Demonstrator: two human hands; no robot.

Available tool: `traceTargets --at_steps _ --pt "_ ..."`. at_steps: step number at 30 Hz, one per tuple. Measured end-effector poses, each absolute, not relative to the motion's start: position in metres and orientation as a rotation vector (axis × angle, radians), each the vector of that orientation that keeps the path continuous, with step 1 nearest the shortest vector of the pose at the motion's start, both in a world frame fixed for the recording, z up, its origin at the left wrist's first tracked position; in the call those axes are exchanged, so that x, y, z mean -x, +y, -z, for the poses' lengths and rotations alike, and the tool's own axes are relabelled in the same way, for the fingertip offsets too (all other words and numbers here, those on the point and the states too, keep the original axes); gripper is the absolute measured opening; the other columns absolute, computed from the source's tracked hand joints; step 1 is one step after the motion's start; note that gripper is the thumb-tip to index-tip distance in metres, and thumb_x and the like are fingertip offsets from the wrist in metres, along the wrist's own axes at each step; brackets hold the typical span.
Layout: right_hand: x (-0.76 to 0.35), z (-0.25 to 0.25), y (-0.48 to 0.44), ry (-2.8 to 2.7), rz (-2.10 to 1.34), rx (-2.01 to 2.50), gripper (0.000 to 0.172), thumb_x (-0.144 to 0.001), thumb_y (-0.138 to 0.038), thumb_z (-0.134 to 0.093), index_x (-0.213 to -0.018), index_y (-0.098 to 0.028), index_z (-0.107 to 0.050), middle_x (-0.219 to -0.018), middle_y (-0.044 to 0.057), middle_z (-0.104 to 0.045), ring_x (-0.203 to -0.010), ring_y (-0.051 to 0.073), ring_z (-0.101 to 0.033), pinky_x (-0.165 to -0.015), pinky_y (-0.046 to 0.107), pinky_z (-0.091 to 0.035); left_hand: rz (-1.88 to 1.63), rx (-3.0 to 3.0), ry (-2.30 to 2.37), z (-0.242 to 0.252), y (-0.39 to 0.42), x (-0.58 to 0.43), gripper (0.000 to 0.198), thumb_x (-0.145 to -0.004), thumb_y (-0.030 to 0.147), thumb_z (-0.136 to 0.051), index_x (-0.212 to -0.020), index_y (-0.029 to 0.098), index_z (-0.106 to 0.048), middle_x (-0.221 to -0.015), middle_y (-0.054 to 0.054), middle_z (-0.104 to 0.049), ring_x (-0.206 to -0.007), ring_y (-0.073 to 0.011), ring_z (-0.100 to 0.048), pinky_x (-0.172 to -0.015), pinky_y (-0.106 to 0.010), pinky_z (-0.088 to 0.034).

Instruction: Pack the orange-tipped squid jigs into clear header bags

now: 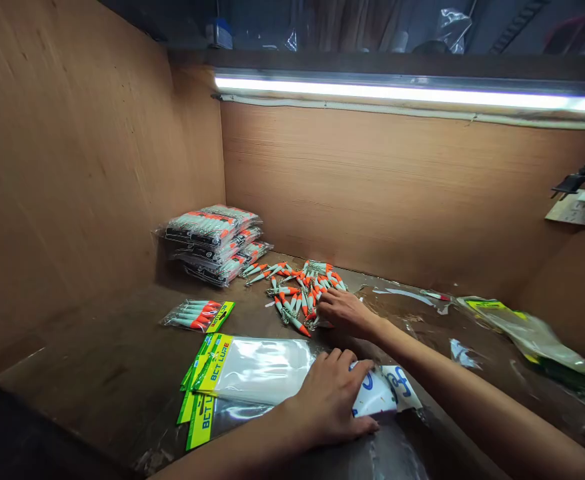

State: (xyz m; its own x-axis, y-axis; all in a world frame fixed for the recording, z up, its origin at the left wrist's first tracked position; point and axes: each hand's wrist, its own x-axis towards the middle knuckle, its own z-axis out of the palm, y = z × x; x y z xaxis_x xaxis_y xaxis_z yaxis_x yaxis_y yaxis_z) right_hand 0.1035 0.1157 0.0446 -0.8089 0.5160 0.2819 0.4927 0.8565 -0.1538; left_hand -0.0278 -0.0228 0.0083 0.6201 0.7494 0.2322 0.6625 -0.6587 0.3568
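Observation:
My left hand point(329, 397) lies with fingers apart over the right end of the clear plastic packets point(267, 357) with yellow-green BCT LURE headers. Under its thumb side is a white piece with blue lettering point(401, 387). At the right edge of a loose pile of orange-and-white fishing lures point(297, 303), my right hand point(347, 311) reaches down with its fingers curled together. The fingertips are mostly hidden, so what they grip, if anything, does not show. A packet filled with several lures point(198, 315) lies left of the pile.
Bagged bundles of lures point(212, 243) are stacked in the back left corner. More yellow-green packaging point(527, 333) lies on the right, with plastic scraps point(462, 353) nearer. Wooden panels point(372, 187) enclose the table. A light tube point(387, 92) runs above, and a socket point(578, 208) sits at right.

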Motion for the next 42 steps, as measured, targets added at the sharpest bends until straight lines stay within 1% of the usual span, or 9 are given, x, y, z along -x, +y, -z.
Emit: traceTargets --at_steps 3,7,11,16,24,30,35,38,42 --pt "-0.11 -0.047 0.112 -2.573 -0.242 0.805 0.013 -0.095 -0.02 -0.049 -0.103 -0.017 -0.059 -0.1 0.007 -0.064 -0.091 0.018 -0.056 -0.079 0.029 -0.045 -0.589 -2.533 1.135 -0.01 -0.02 0.03 0.083 -0.065 0.056 -0.077 -0.137 0.03 -0.045 -0.119 -0.008 -0.056 -0.105 -0.032 -0.053 -0.092 -0.045 -0.046" --pt "-0.139 -0.053 0.101 -2.364 -0.573 0.839 0.028 -0.104 -0.037 -0.033 -0.114 -0.017 -0.051 -0.098 0.008 -0.069 -0.081 0.015 -0.064 -0.067 0.025 -0.049 -0.701 -2.404 1.049 -0.012 -0.015 0.033 0.076 -0.068 0.046 -0.077 -0.136 0.031 -0.047 -0.122 -0.007 -0.055 -0.108 -0.0294 -0.053 -0.096 -0.041 -0.045" --pt "-0.199 -0.061 0.077 -1.984 -1.037 0.946 0.04 -0.096 -0.048 -0.05 -0.121 -0.017 -0.054 -0.106 0.01 -0.071 -0.083 0.017 -0.068 -0.068 0.027 -0.051 -0.798 -2.269 1.002 -0.01 -0.005 0.035 0.083 -0.066 0.038 -0.077 -0.141 0.027 -0.044 -0.131 -0.009 -0.054 -0.116 -0.0301 -0.053 -0.101 -0.041 -0.044" --pt "-0.268 -0.061 0.017 -2.189 -0.472 1.272 0.024 -0.092 -0.039 -0.06 -0.108 -0.027 -0.073 -0.098 0.003 -0.074 -0.085 0.02 -0.068 -0.075 0.031 -0.051 -0.872 -2.191 1.097 -0.006 0.002 0.032 0.092 -0.064 0.035 -0.076 -0.146 0.021 -0.036 -0.14 -0.014 -0.049 -0.126 -0.0337 -0.048 -0.109 -0.047 -0.038" --pt "-0.224 -0.028 -0.038 -2.52 0.206 1.262 0.023 -0.097 -0.025 -0.051 -0.083 -0.023 -0.07 -0.083 0.007 -0.067 -0.08 0.021 -0.057 -0.071 0.033 -0.042 -0.846 -2.347 0.979 -0.002 -0.013 0.023 0.098 -0.065 0.031 -0.075 -0.151 0.028 -0.028 -0.133 -0.009 -0.052 -0.119 -0.0293 -0.051 -0.104 -0.043 -0.042" --pt "-0.213 -0.021 -0.031 -2.602 0.063 1.113 0.017 -0.093 -0.027 -0.059 -0.082 -0.027 -0.071 -0.081 0.004 -0.07 -0.078 0.021 -0.056 -0.074 0.034 -0.041 -0.801 -2.36 0.991 -0.003 -0.011 0.029 0.101 -0.061 0.03 -0.077 -0.15 0.026 -0.029 -0.135 -0.01 -0.051 -0.121 -0.0292 -0.05 -0.107 -0.041 -0.04" --pt "-0.223 -0.062 -0.001 -2.636 -0.316 1.183 0.02 -0.092 -0.029 -0.054 -0.09 -0.029 -0.075 -0.085 0.005 -0.072 -0.076 0.02 -0.062 -0.069 0.031 -0.045 -0.701 -2.353 1.01 -0.005 -0.013 0.03 0.097 -0.062 0.041 -0.078 -0.148 0.028 -0.034 -0.132 -0.009 -0.054 -0.118 -0.0308 -0.052 -0.103 -0.042 -0.043" --pt "-0.188 -0.084 0.037 -2.504 -0.074 1.216 0.021 -0.093 -0.027 -0.053 -0.092 -0.026 -0.074 -0.083 0.005 -0.071 -0.078 0.02 -0.063 -0.07 0.029 -0.045 -0.692 -2.356 0.98 -0.012 -0.017 0.03 0.087 -0.066 0.046 -0.076 -0.144 0.031 -0.038 -0.132 -0.008 -0.054 -0.117 -0.0308 -0.054 -0.101 -0.042 -0.045" --pt "-0.106 -0.08 0.086 -2.796 0.248 1.039 0.021 -0.086 -0.012 -0.055 -0.093 -0.022 -0.072 -0.089 0.007 -0.072 -0.084 0.021 -0.064 -0.068 0.026 -0.042 -0.667 -2.374 0.977 -0.017 -0.018 0.031 0.08 -0.067 0.042 -0.075 -0.139 0.031 -0.042 -0.128 -0.007 -0.057 -0.112 -0.0301 -0.057 -0.096 -0.04 -0.047"
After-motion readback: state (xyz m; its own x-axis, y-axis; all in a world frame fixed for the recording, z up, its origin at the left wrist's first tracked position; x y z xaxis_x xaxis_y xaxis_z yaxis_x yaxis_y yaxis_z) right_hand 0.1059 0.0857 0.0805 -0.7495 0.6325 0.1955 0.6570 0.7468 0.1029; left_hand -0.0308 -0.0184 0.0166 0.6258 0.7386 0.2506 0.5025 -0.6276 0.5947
